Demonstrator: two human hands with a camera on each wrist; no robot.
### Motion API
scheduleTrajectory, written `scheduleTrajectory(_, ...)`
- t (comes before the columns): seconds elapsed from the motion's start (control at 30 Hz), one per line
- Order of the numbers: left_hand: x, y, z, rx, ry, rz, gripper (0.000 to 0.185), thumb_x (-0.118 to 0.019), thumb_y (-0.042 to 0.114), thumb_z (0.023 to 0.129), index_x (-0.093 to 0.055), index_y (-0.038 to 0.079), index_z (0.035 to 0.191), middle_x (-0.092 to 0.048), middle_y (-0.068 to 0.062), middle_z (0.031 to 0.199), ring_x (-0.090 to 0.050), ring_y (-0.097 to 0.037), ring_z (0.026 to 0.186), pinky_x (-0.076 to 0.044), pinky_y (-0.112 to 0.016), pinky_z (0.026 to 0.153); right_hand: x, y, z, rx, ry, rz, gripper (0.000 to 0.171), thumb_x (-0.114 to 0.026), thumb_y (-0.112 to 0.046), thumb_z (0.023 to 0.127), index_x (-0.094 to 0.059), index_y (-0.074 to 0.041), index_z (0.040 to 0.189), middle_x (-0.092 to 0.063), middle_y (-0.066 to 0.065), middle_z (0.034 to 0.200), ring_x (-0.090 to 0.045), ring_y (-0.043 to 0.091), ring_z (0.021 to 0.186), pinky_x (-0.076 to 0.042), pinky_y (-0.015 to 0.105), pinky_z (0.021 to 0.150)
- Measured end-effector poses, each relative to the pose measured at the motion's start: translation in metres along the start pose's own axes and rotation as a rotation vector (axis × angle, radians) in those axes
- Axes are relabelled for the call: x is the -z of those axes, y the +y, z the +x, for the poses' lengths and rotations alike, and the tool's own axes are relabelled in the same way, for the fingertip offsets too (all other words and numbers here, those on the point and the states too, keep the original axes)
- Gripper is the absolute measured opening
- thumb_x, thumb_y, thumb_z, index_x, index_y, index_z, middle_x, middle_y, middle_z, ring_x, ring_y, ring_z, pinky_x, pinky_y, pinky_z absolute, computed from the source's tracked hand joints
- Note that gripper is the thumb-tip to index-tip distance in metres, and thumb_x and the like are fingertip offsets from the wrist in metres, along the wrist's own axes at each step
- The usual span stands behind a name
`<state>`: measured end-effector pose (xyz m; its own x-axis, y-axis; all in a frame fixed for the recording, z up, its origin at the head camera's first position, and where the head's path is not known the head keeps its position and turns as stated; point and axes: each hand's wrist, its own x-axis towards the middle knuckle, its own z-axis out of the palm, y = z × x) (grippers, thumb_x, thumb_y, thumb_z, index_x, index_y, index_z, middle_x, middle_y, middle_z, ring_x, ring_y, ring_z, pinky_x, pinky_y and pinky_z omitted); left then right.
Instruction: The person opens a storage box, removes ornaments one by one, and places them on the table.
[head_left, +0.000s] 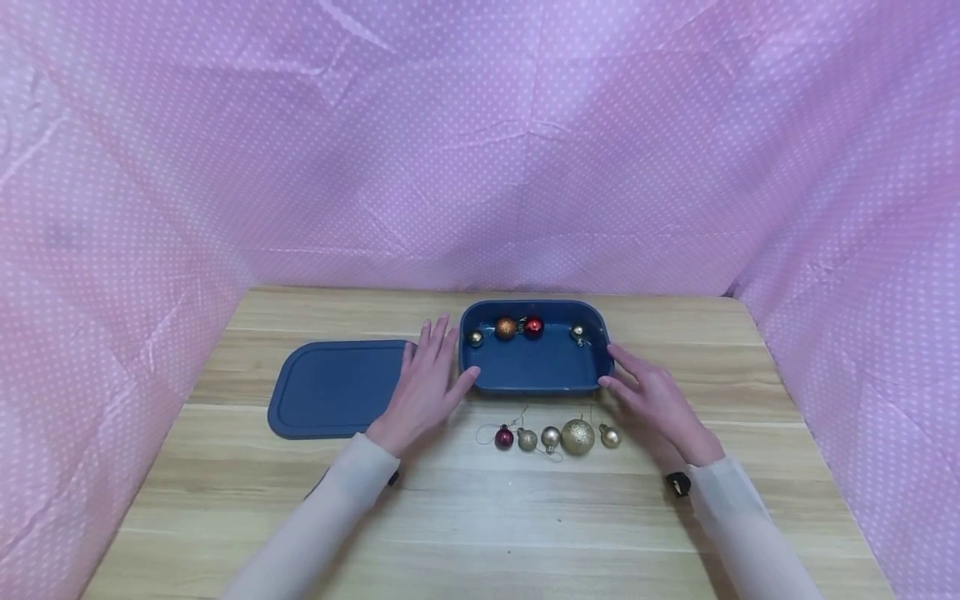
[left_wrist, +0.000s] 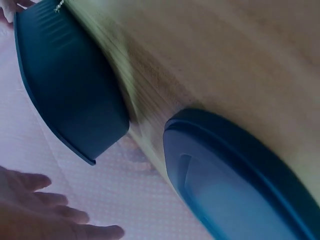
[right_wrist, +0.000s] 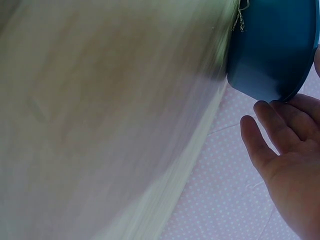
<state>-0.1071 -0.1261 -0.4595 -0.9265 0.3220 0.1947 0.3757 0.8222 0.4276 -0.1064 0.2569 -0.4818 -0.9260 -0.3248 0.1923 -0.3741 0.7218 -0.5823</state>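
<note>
Blue box (head_left: 536, 367) sits open on the wooden desk (head_left: 480, 517), toward the far middle. Left hand (head_left: 427, 387) lies at the box's left end, fingers straight and relaxed, thumb tip at the near left corner; grasping nothing. Right hand (head_left: 652, 396) mirrors it at the right end, fingers extended, fingertips at the near right corner, also released. Right wrist view shows those fingertips (right_wrist: 262, 112) touching or just short of the box wall; cannot tell which.

Inside the box, along the far wall: a small gold ball (head_left: 476, 337), an orange ball (head_left: 506, 327), a red ball (head_left: 533, 326), another gold ball (head_left: 577, 333).

Blue lid (head_left: 333, 387) lies flat to the left of the box, partly under the left hand.

Row of five balls (head_left: 557, 436) on the desk just in front of the box, between the two hands, the big glittery gold one fourth from the left.
</note>
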Motion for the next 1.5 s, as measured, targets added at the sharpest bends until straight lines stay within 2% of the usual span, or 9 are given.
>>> scheduleTrajectory(0.2,-0.003,-0.002,0.007,0.054,-0.097,0.040,0.086,-0.036,0.066,0.105,-0.020,0.007,0.166,-0.008,-0.016,0.173,-0.003,-0.042,0.158,-0.013,-0.072,0.119,-0.001,0.002,-0.001,0.007,0.006,-0.005,0.062,-0.070,-0.023,0.101,-0.047,0.005,0.151,-0.048,0.027,0.151,-0.050,0.050,0.134,-0.040,0.062,0.110)
scheduleTrajectory(0.6,-0.011,-0.005,0.015,0.074,-0.174,0.110,0.088,-0.039,0.067,0.104,-0.016,0.009,0.167,-0.011,-0.012,0.173,-0.007,-0.043,0.157,-0.014,-0.072,0.119,0.000,0.000,0.000,-0.001,-0.001,-0.001,0.063,-0.070,-0.023,0.101,-0.046,0.007,0.151,-0.047,0.028,0.152,-0.049,0.051,0.135,-0.039,0.062,0.110)
scheduleTrajectory(0.87,-0.013,-0.004,0.015,0.083,-0.180,0.097,0.086,-0.042,0.063,0.105,-0.016,0.009,0.167,-0.011,-0.010,0.174,-0.006,-0.042,0.158,-0.014,-0.071,0.119,0.003,-0.002,0.000,-0.011,-0.007,-0.022,0.062,-0.069,-0.026,0.102,-0.047,0.005,0.151,-0.047,0.028,0.153,-0.047,0.051,0.137,-0.037,0.063,0.112)
scheduleTrajectory(1.1,-0.014,-0.004,0.016,0.079,-0.194,0.108,0.085,-0.040,0.063,0.105,-0.013,0.011,0.167,-0.008,-0.006,0.174,-0.005,-0.041,0.158,-0.014,-0.071,0.119,0.006,-0.008,0.003,0.004,0.040,-0.018,0.061,-0.068,-0.027,0.102,-0.048,0.003,0.151,-0.048,0.027,0.153,-0.046,0.050,0.139,-0.035,0.065,0.112)
scheduleTrajectory(1.3,-0.015,-0.004,0.015,0.080,-0.207,0.117,0.086,-0.038,0.065,0.105,-0.013,0.011,0.167,-0.006,-0.003,0.174,-0.004,-0.040,0.158,-0.014,-0.070,0.120,0.010,-0.016,0.013,0.058,0.103,-0.022,0.057,-0.071,-0.021,0.100,-0.052,0.004,0.148,-0.052,0.027,0.149,-0.048,0.047,0.137,-0.037,0.064,0.112)
scheduleTrajectory(1.5,-0.014,-0.003,0.015,0.077,-0.205,0.114,0.085,-0.038,0.064,0.106,-0.014,0.010,0.167,-0.007,-0.004,0.174,-0.006,-0.041,0.158,-0.014,-0.070,0.120,0.010,-0.028,0.029,0.082,0.093,-0.040,0.058,-0.073,-0.022,0.099,-0.054,0.002,0.147,-0.055,0.024,0.148,-0.051,0.044,0.137,-0.039,0.060,0.113)
